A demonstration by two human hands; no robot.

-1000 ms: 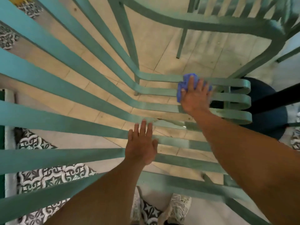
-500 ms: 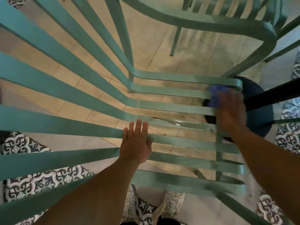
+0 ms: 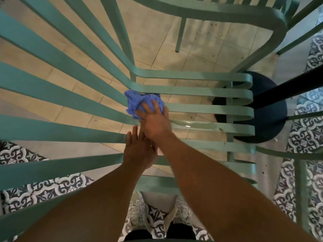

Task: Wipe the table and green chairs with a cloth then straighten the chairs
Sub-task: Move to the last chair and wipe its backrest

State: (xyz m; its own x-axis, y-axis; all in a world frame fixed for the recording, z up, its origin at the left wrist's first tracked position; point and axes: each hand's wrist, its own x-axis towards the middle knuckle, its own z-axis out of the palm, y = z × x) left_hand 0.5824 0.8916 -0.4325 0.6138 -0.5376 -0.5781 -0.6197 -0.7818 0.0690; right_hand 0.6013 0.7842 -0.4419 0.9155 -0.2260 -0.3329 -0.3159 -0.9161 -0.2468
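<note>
The green chair [image 3: 201, 109] fills the view from above, its flat slats running from the left down into a bend and out to rounded ends at the right. Wide gaps between the slats show the floor [image 3: 201, 48] beneath. Close behind the seat's right end stands a dark round base [image 3: 272, 123] with a black post rising toward the right edge. A second green chair [image 3: 227, 13] stands at the top, its curved rail near the first chair's far corner, with open tile between their legs.

The floor is pale beige tile in the middle and patterned blue-and-white tile along the left, bottom and right. One slat right of the hands carries a wet shine. Two light shoes [image 3: 176, 213] stand at the bottom.

The blue cloth [image 3: 138, 102] lies bunched at the bend where back slats meet seat slats. The right hand [image 3: 153, 121] lies flat on it, fingers spread, pressing rather than gripping. The left hand [image 3: 138, 151] rests open on a slat just below, its fingertips touching or nearly touching the right wrist, holding nothing.
</note>
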